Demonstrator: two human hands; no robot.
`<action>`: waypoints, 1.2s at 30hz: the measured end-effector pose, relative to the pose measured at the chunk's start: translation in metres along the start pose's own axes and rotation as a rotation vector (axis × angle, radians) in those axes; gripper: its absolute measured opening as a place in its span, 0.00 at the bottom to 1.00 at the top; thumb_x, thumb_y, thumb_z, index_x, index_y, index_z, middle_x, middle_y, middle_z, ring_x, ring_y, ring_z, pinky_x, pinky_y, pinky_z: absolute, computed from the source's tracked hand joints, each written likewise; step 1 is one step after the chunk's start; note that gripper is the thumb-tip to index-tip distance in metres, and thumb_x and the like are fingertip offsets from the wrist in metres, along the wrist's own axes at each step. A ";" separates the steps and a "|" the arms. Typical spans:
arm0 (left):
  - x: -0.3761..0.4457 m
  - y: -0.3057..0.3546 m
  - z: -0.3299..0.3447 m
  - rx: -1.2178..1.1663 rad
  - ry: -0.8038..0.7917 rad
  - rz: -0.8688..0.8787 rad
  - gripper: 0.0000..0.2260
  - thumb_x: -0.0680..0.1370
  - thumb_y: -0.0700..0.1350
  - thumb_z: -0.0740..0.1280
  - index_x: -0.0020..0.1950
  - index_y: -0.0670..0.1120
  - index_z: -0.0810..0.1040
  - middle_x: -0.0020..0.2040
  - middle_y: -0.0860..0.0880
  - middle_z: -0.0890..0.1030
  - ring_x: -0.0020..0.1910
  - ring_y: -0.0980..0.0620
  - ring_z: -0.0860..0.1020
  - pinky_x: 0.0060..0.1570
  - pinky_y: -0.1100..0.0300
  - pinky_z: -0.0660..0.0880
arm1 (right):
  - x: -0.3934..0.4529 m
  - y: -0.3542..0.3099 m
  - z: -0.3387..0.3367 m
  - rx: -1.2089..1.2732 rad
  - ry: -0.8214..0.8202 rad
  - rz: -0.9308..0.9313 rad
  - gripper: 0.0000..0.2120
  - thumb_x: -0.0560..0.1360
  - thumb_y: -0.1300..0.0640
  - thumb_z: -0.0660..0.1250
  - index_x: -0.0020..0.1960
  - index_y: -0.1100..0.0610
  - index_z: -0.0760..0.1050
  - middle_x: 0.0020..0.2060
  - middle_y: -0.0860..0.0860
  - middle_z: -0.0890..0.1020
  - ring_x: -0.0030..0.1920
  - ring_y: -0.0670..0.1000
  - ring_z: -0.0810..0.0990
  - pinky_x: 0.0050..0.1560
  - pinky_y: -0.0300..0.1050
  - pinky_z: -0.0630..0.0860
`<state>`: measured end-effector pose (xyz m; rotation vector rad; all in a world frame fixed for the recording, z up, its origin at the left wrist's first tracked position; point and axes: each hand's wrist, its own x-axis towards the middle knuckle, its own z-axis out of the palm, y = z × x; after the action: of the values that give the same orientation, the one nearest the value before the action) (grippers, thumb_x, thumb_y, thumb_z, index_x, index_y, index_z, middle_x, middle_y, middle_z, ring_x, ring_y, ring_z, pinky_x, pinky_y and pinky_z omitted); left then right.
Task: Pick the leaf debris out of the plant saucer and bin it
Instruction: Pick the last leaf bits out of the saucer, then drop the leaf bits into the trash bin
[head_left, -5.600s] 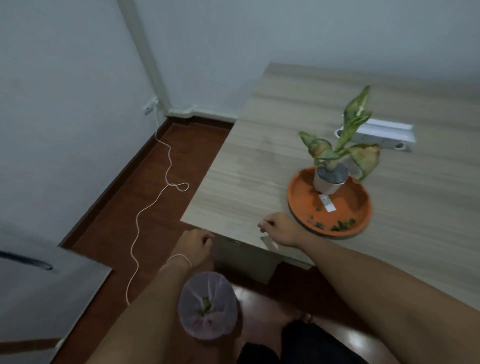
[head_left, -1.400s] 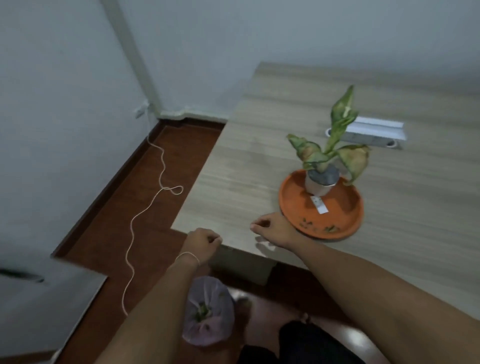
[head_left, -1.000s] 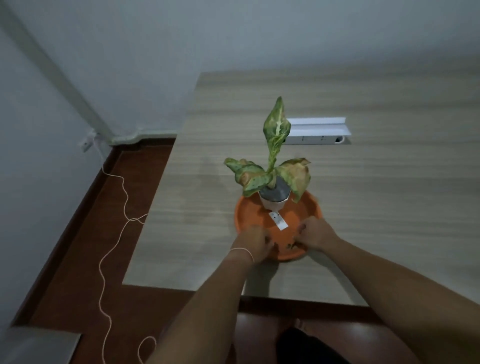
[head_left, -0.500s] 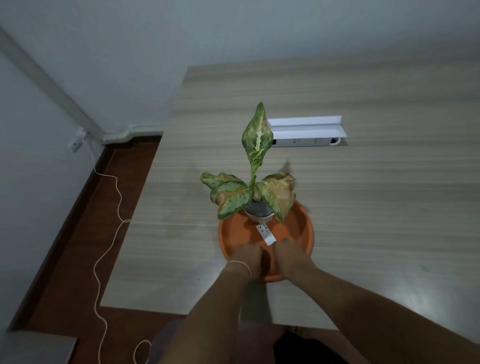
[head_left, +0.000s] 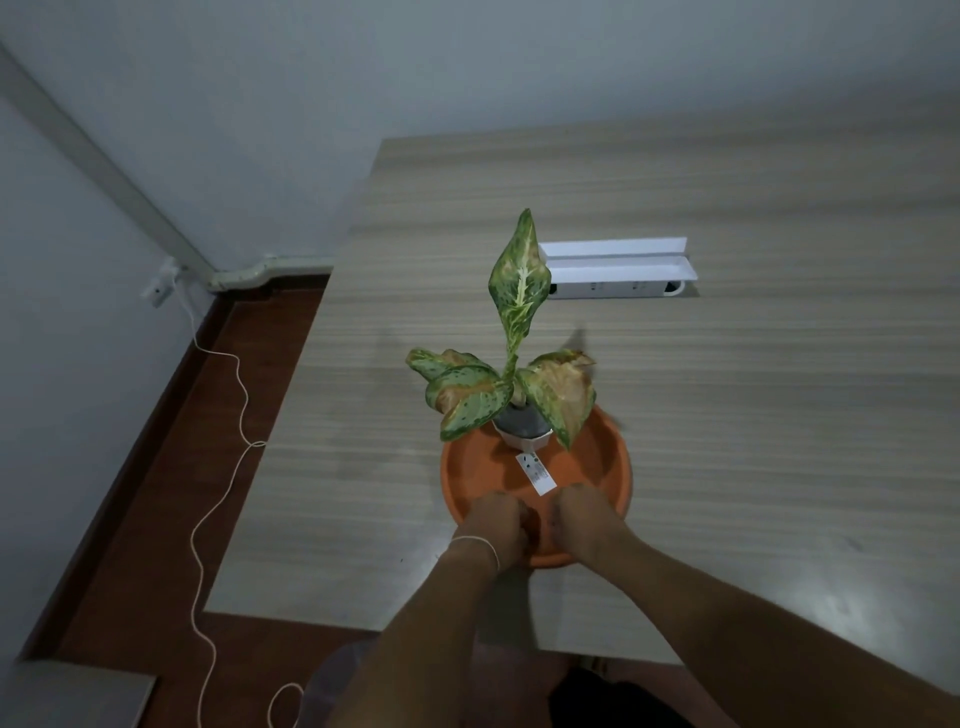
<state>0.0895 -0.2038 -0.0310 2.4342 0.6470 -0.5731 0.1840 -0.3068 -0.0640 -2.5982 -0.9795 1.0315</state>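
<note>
The orange plant saucer sits on the wooden table near its front edge. A small white pot holding a mottled green plant stands in the saucer's far part, and a white tag lies in front of it. My left hand and my right hand rest side by side on the saucer's near floor, knuckles up, fingers curled down. No leaf debris shows; the hands cover that part. The pink-lined bin peeks out on the floor below the table edge, mostly behind my left arm.
A white power strip with an open lid lies on the table behind the plant. A white cord runs from a wall socket across the brown floor at left. A grey surface sits at the lower left corner.
Both hands moved from the table's front edge above the bin up into the saucer. My view swung from the bin to the plant, and the two hands drew closer together.
</note>
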 end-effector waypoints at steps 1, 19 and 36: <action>-0.003 -0.004 -0.002 -0.044 0.055 -0.020 0.08 0.73 0.40 0.65 0.45 0.45 0.84 0.48 0.44 0.84 0.49 0.45 0.80 0.48 0.61 0.74 | 0.000 0.001 -0.002 0.049 0.042 0.032 0.07 0.70 0.59 0.67 0.43 0.58 0.83 0.41 0.54 0.85 0.45 0.56 0.84 0.44 0.45 0.80; -0.162 -0.149 0.000 -0.434 0.567 -0.311 0.04 0.67 0.40 0.69 0.37 0.46 0.83 0.37 0.47 0.85 0.38 0.51 0.82 0.43 0.60 0.78 | -0.057 -0.159 0.049 0.402 0.072 -0.248 0.06 0.66 0.64 0.74 0.33 0.56 0.84 0.27 0.46 0.82 0.27 0.40 0.78 0.29 0.31 0.72; -0.342 -0.283 0.063 -0.730 0.809 -0.668 0.02 0.66 0.43 0.74 0.37 0.48 0.83 0.32 0.49 0.81 0.33 0.53 0.79 0.40 0.60 0.77 | -0.142 -0.319 0.202 0.211 -0.136 -0.586 0.06 0.66 0.60 0.73 0.33 0.50 0.83 0.29 0.48 0.85 0.35 0.44 0.84 0.44 0.39 0.79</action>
<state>-0.3544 -0.1432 -0.0135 1.6369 1.6719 0.4281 -0.1911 -0.1674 -0.0143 -1.9086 -1.4522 1.0766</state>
